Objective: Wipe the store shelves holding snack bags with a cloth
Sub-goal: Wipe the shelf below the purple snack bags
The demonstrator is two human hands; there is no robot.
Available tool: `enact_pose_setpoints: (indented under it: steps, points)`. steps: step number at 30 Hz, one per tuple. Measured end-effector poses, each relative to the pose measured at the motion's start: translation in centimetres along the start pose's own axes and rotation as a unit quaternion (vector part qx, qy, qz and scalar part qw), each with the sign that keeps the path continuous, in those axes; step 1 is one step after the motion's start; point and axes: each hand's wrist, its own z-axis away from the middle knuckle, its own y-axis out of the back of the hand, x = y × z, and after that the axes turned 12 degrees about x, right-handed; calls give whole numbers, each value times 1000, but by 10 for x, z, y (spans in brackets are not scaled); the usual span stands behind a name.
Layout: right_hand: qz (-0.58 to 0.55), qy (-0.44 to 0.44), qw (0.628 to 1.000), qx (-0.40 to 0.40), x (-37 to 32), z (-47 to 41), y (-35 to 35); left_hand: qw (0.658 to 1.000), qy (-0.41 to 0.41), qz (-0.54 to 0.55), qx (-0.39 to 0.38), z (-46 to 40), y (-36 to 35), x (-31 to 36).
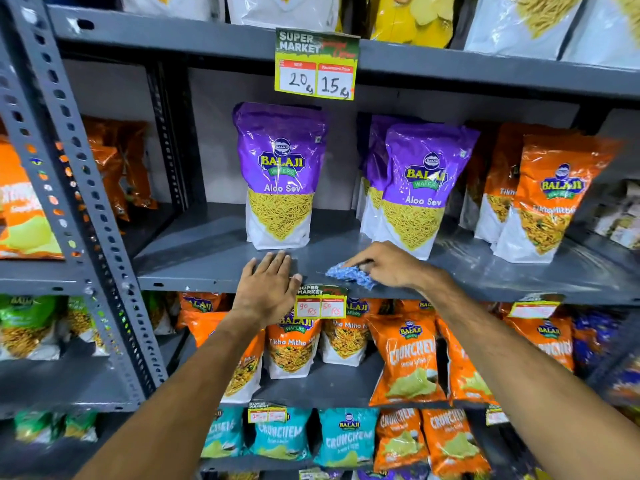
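Observation:
A grey metal shelf point(207, 251) runs across the middle of the view. My right hand point(384, 265) presses a crumpled blue cloth point(349, 275) onto its front edge, just in front of a purple Aloo Sev bag point(415, 188). A second purple Aloo Sev bag point(280, 174) stands upright further left. My left hand point(268, 289) lies flat with fingers apart on the shelf's front lip, right below that bag, holding nothing.
Orange snack bags point(550, 199) stand at the right of the same shelf. A slotted grey upright point(69, 161) rises at the left. Price tags point(315, 65) hang from the shelf edges. Orange and teal bags point(405, 358) fill the lower shelves.

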Motion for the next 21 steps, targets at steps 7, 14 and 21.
enact_pose_setpoints:
  steps: [7,14,21]
  points:
    - [-53,14,998,13,-26,-17,-7,1000,10,5,-8,-1,1,0]
    - [2,-20,995,99,-26,-8,-45,1000,10,-4,-15,-2,0,1]
    - [-35,-44,986,158,-12,3,-38,1000,14,4,-8,-2,-1,1]
